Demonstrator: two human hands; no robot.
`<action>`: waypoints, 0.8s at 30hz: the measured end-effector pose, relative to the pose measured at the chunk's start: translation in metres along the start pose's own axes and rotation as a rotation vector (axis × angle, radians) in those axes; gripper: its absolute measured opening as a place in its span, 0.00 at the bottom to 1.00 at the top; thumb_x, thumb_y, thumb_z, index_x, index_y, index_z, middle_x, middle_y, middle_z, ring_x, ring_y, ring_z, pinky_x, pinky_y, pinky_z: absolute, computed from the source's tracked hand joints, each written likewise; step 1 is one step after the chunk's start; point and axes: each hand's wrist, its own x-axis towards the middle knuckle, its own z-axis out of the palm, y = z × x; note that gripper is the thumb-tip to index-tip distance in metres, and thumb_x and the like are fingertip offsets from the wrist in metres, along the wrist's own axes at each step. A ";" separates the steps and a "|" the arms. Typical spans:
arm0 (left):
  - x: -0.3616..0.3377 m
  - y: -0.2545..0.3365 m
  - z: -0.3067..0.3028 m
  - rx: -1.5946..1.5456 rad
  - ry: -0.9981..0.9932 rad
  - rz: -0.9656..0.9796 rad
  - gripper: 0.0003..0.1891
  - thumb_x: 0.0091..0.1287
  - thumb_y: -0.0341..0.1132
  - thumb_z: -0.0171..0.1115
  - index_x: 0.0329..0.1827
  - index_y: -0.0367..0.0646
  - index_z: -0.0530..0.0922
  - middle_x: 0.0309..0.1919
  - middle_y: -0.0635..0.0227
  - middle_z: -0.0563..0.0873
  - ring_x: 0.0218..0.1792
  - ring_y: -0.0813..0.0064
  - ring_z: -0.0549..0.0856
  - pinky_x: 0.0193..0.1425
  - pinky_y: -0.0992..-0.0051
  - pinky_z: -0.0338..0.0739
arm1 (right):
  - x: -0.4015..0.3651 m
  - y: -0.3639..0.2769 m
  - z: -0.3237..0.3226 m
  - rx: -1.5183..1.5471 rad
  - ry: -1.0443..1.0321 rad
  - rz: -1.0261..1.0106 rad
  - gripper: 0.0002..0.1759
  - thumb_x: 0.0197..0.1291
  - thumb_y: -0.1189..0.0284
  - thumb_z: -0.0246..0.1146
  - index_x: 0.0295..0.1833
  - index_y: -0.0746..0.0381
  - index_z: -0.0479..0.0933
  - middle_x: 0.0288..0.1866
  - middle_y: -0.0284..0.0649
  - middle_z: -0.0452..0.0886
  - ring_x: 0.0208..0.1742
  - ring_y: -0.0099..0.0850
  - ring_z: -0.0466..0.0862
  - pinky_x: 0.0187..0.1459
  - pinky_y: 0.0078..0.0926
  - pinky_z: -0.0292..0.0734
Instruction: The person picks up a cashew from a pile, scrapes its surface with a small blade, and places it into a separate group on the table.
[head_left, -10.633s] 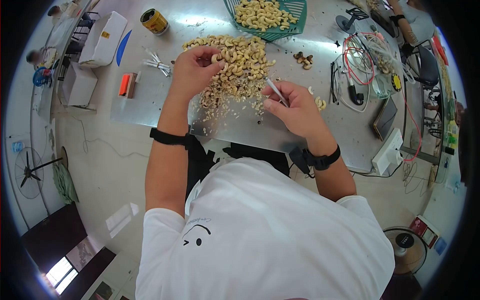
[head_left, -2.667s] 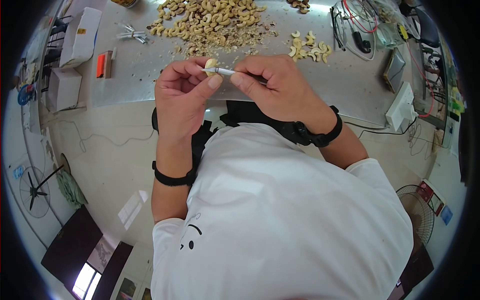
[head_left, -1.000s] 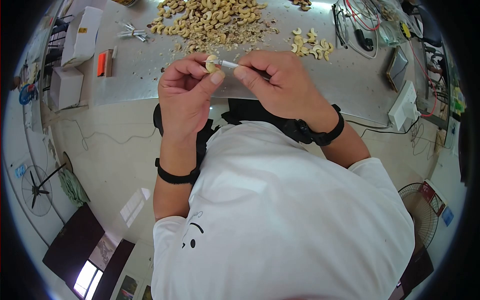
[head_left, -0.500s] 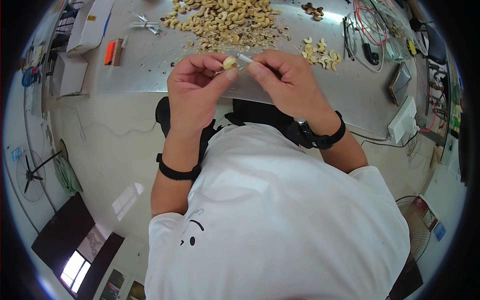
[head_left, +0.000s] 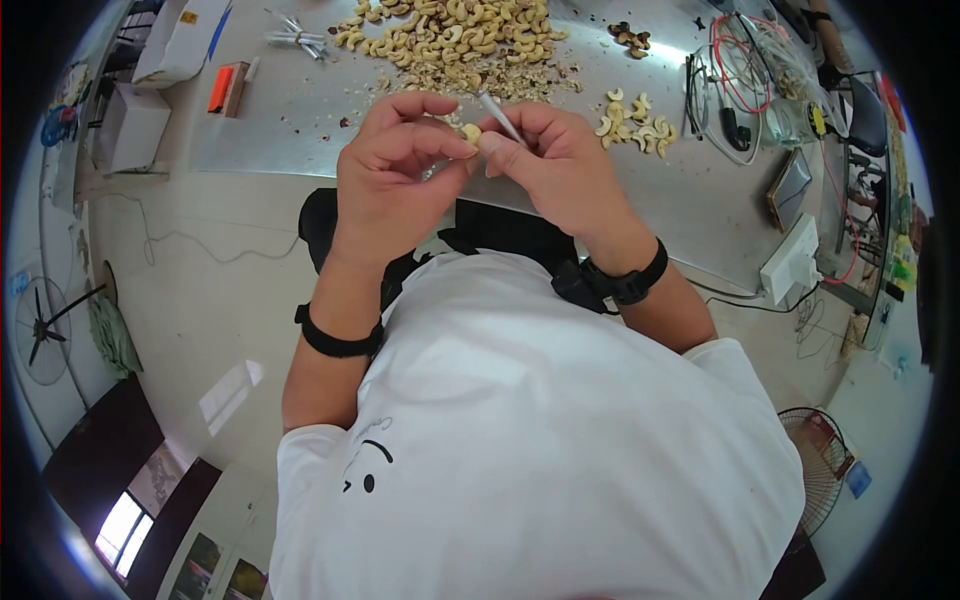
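Note:
Pinched in the fingers of my left hand (head_left: pixel 400 175) is a pale cashew nut (head_left: pixel 470 132). My right hand (head_left: pixel 565 170) is closed around a slim whitish stick-like tool (head_left: pixel 500 117), its upper end tilted away from me to the left; its lower part is hidden by my fingers. The right thumb tip is at the nut, against or very near it. Beyond both hands, a large heap of cashews (head_left: pixel 460 30) lies on the metal table (head_left: pixel 270 140), with crumbs and peelings (head_left: pixel 480 78) along its near edge.
A smaller cashew pile (head_left: pixel 635 125) lies right of my hands, with dark nut pieces (head_left: pixel 628 40) behind it. Farther right are tangled cables (head_left: pixel 735 90) and a white power strip (head_left: pixel 790 260). An orange-and-brown block (head_left: pixel 227 90) and a bundle of white sticks (head_left: pixel 297 38) lie left.
My right hand has moved left, bringing its thumb to the nut. The tool has turned more upright, and its end has come away from the nut. My left fingers have shifted around the nut.

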 end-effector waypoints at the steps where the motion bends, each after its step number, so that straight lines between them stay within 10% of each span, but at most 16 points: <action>1: 0.001 0.002 -0.001 -0.032 -0.020 -0.014 0.13 0.59 0.11 0.72 0.43 0.36 0.88 0.60 0.59 0.82 0.53 0.75 0.86 0.57 0.76 0.85 | 0.000 -0.001 0.000 0.028 -0.001 0.008 0.11 0.71 0.69 0.69 0.49 0.66 0.86 0.32 0.29 0.85 0.33 0.16 0.80 0.36 0.18 0.76; 24: 0.004 -0.004 -0.011 -0.220 -0.029 -0.065 0.22 0.59 0.12 0.75 0.52 0.38 0.78 0.55 0.56 0.88 0.51 0.76 0.88 0.56 0.74 0.88 | -0.022 -0.022 -0.010 -0.405 -0.092 -0.126 0.09 0.72 0.71 0.64 0.43 0.67 0.83 0.26 0.42 0.78 0.25 0.29 0.75 0.29 0.30 0.70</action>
